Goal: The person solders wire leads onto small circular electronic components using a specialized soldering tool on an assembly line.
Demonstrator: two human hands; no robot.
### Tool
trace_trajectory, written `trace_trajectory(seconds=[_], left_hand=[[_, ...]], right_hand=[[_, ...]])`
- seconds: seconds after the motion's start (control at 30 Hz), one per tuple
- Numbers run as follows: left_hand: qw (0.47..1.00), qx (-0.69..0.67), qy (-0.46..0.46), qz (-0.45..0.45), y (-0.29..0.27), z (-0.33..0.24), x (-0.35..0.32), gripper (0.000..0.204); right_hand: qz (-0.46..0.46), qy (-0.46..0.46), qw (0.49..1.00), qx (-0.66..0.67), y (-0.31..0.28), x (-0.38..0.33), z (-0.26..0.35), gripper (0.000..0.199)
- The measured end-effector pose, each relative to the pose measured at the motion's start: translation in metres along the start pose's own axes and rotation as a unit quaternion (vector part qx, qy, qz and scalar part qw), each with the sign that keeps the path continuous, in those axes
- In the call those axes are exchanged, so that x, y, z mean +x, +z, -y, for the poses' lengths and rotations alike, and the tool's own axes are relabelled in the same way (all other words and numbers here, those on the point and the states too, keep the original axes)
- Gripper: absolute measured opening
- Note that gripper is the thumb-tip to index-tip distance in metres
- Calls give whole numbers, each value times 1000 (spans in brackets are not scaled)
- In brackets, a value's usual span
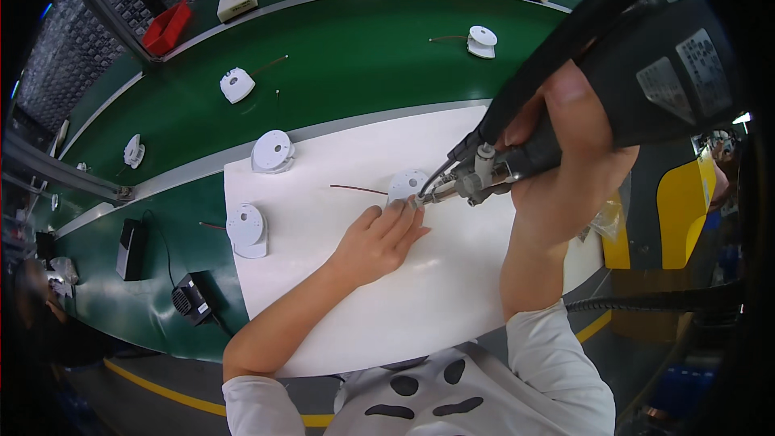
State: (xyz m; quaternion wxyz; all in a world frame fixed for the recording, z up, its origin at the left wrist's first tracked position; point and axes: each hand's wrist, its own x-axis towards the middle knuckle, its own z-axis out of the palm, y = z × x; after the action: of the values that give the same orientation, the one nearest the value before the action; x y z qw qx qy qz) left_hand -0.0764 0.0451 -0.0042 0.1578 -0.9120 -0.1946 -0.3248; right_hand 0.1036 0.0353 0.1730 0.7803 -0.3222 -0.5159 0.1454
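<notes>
In my right hand [569, 157] is a large black electric screwdriver [613, 89], its metal tip angled down to the left. The tip meets a round white plastic housing [409, 181] with a thin red-brown wire, lying on the white sheet [452, 291]. My left hand [378, 241] presses its fingertips on the near edge of that housing, beside the tip, and holds it. Fingers and tool hide part of the housing. Two similar white housings, an upper one [273, 150] and a lower one [246, 228], rest along the sheet's left edge.
Beyond the sheet runs a green conveyor belt [347, 56] carrying more white housings [236, 85]. Red bins [167, 28] stand behind it. To the left sit a black box [131, 249] and a small black device [194, 297] with cables. A yellow-and-black panel [686, 210] is at right.
</notes>
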Motion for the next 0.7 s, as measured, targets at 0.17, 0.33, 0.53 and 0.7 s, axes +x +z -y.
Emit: trace_trajectory(seconds=[0.17,0.33,0.53,0.7], left_hand=[[999,30,5,-22,3,-1,-2,41],[1000,26,1,-15,3,-1,-2,41],[1000,20,0,-17,4,-2,-3,41],[1000,13,0,-18,4,-2,-3,41]], right_hand=[[-18,-43,999,-27,-6,1,-9,29],[-37,-45,997,-57,-9,-3,-13,30],[-8,-65,997,-52,-15,-2,-15,33],[42,-224,961,-154,-25,-3,-32,25]])
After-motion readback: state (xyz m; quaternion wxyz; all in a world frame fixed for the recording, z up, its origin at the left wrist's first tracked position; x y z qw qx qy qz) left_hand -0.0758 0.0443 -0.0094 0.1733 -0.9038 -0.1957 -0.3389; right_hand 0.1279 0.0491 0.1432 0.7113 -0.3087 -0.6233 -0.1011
